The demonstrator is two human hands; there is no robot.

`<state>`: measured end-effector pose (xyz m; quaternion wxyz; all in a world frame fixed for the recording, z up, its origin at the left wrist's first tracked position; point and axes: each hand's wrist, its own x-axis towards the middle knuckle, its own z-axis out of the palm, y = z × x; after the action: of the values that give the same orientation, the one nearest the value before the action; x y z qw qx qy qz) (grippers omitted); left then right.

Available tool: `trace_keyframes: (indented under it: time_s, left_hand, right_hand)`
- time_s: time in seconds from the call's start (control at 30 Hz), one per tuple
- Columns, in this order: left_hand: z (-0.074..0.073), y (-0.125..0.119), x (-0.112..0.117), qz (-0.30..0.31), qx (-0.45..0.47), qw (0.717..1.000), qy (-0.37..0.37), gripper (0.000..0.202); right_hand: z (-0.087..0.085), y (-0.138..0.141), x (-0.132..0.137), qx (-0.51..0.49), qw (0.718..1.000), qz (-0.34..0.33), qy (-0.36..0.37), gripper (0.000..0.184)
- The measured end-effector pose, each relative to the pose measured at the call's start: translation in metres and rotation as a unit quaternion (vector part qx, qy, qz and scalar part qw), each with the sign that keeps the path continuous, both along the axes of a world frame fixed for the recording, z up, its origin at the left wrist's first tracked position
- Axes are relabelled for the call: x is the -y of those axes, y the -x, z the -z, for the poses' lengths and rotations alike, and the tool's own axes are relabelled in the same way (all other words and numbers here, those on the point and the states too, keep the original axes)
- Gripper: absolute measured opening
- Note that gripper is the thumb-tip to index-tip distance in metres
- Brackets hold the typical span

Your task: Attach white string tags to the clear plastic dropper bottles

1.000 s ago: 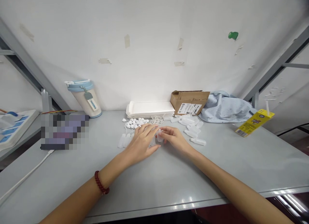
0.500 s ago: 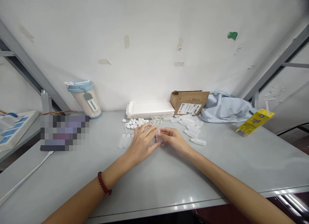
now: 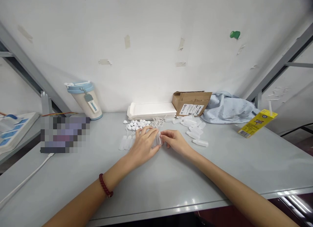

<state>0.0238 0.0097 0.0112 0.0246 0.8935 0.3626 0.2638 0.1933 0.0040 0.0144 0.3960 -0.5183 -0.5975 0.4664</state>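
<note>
A small clear plastic bottle (image 3: 159,140) lies on the table between my two hands. My left hand (image 3: 142,143) arches over it and its neighbours, with fingers at the top and thumb at the bottom edge. My right hand (image 3: 176,141) has thumb and index finger pinched together at the bottle's upper right end; what exactly sits between the tips is too small to tell. Left of my left hand lie more clear bottles (image 3: 125,143) in a row, partly hidden by it. Loose empty bottles (image 3: 194,133) lie to the right.
White caps (image 3: 138,124) and pale strings (image 3: 157,122) lie behind my hands. Farther back are stacked white trays (image 3: 153,109), a cardboard box (image 3: 193,103) and a blue cloth (image 3: 227,109). A yellow drink carton (image 3: 257,123) stands right, a tumbler (image 3: 85,101) left, beside a blurred device (image 3: 66,135).
My right fingers have shifted from the bottle's right side to its upper end, and more of the bottle shows. My left hand has stayed nearly still.
</note>
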Motion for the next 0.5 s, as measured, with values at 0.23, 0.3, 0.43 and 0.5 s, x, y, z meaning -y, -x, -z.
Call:
trace_keyframes:
  time_s: [0.23, 0.3, 0.43, 0.5]
  left_hand:
    - [0.0009, 0.0005, 0.0002, -0.013, -0.008, 0.999, 0.052, 0.056]
    - [0.0004, 0.0006, 0.0004, -0.014, -0.013, 0.998, 0.062, 0.059]
    - [0.0005, 0.0006, 0.0006, -0.009, -0.02, 0.998, 0.057, 0.059]
    - [0.0008, 0.0006, 0.0008, -0.01, -0.026, 0.998, 0.054, 0.059]
  right_hand:
    - [0.0055, -0.0021, -0.0014, 0.104, 0.991, 0.009, -0.085, 0.021]
    - [0.0052, -0.0021, -0.0015, 0.13, 0.987, 0.013, -0.096, 0.021]
    - [0.0042, -0.002, -0.001, 0.146, 0.984, 0.009, -0.099, 0.021]
    - [0.0047, -0.0023, -0.0008, 0.146, 0.984, 0.006, -0.101, 0.021]
